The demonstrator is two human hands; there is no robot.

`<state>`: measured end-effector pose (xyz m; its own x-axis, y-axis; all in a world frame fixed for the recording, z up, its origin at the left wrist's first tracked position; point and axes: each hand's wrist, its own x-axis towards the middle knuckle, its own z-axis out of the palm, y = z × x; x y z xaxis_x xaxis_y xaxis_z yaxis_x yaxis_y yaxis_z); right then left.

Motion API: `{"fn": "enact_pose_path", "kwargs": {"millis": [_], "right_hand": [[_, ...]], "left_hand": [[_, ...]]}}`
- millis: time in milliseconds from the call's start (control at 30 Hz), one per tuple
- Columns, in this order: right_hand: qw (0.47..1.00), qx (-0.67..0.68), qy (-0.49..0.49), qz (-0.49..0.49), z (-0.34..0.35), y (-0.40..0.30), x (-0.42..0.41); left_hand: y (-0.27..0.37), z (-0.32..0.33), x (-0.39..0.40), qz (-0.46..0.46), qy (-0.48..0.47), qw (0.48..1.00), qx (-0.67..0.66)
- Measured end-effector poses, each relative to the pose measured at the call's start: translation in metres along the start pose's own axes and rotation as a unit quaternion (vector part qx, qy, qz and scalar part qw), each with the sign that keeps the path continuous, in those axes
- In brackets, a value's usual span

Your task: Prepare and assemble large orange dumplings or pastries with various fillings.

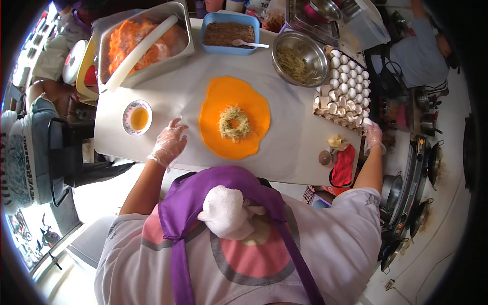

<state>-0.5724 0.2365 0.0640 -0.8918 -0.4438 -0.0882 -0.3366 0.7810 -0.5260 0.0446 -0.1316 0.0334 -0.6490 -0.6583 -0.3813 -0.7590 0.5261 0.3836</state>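
A flat, round orange dough sheet (235, 87) lies on clear plastic film in the middle of the table. On it sits a ring of pale shredded filling (225, 129) with dough showing through its hole. My left hand (170, 140), in a clear plastic glove, is at the left of the dough, fingers apart and holding nothing. My gloved right hand (373, 138) reaches to the near right corner of a carton egg tray (322, 101), its fingertips on a white egg (367, 122). Whole eggs and broken shells fill the tray.
A bowl of yellow liquid (139, 119) stands left. Behind are a steel pan of orange dough (133, 45) with a white rolling pin (141, 53), a blue tub of brown filling (228, 34) and a steel bowl of shreds (297, 61). A red cloth (344, 164) lies near right.
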Motion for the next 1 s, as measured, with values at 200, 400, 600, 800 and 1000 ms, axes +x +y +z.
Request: {"fn": "enact_pose_path", "kwargs": {"millis": [200,400,600,800,1000], "right_hand": [[0.875,0.470,-0.058,-0.102,0.062,-0.144,-0.065],[0.742,0.481,-0.446,-0.136,0.216,-0.387,-0.141],[0.790,0.324,-0.186,-0.486,0.318,-0.555,-0.193],[0.829,0.277,-0.011,-0.485,0.369,-0.599,-0.206],[0.810,0.314,-0.064,-0.492,0.376,-0.610,-0.220]], "left_hand": [[-0.008,-0.004,0.004,0.022,0.004,0.999,-0.027],[-0.015,-0.002,0.014,0.047,-0.017,0.999,-0.018],[-0.034,0.018,0.017,0.072,-0.035,0.997,-0.018],[-0.031,0.018,0.018,0.107,-0.105,0.989,0.016],[-0.052,0.050,0.026,0.069,-0.076,0.993,-0.056]]}}
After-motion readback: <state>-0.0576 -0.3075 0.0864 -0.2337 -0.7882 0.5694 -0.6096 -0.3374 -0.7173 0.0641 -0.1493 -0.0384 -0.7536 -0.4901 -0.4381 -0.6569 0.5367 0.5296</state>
